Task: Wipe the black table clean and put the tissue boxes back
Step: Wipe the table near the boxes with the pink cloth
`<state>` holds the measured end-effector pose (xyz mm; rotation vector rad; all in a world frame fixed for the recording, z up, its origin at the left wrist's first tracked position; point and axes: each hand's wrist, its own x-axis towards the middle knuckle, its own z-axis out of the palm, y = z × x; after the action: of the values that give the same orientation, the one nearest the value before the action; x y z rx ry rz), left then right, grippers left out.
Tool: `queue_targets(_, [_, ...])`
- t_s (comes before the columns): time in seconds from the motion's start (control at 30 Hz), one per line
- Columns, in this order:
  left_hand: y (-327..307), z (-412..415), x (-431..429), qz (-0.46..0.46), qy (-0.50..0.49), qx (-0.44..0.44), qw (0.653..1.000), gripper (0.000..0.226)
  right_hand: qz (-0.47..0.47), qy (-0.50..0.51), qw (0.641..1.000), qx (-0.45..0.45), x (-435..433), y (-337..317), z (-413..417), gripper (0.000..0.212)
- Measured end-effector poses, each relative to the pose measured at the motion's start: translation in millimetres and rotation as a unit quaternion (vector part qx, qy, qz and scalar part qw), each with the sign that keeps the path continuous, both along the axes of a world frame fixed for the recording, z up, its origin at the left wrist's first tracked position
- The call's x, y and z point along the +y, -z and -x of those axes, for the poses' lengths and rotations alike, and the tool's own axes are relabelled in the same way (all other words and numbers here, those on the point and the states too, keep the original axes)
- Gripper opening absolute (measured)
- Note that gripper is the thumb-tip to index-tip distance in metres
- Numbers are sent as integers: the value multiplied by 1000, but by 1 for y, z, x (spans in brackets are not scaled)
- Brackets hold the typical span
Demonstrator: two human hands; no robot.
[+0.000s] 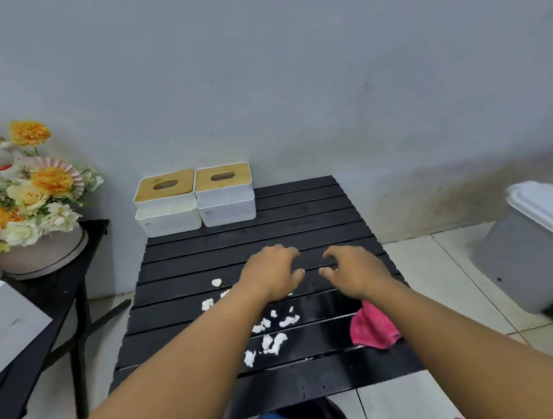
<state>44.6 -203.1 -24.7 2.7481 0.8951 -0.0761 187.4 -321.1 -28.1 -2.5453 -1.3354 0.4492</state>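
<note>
Empty, half-curled: left hand, right hand over table; likely clearing step; next, lift tissue boxes at eleven o'clock.

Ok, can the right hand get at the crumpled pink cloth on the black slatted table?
Probably yes. The right hand holds nothing, and the crumpled pink cloth lies uncovered under its wrist, near the right edge of the black slatted table; it need only pull back.
</note>
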Motion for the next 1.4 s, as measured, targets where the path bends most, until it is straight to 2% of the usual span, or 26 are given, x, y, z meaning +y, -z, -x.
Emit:
queue_targets(0.17, [2, -2, -38, 9, 5, 4, 1000, 49, 20, 49, 998, -46, -42, 10, -1, 46])
queue_targets(0.3, [5, -2, -55, 10, 5, 16, 1000, 47, 85, 105, 991, -4, -68, 26, -2, 54])
queue_targets(0.47, [13, 6, -60, 15, -1, 27, 1000, 49, 42, 116, 992, -4, -77, 47, 11, 58])
queue_targets(0.63, [28, 13, -54, 4, 15, 49, 999, 52, -1, 127, 991, -28, -73, 60, 17, 47])
queue_targets(0.9, [46, 3, -37, -8, 33, 43, 998, 56, -10, 113, 991, -64, -65, 68, 6, 40])
queue_targets(1.1, [51, -7, -1, -11, 15, 19, 1000, 65, -62, 131, 988, -62, -35, 66, -10, 48])
queue_targets(1.4, [60, -7, 83, -3, -28, 8, 1000, 63, -91, 82, 988, -93, 68, 56, -34, 47])
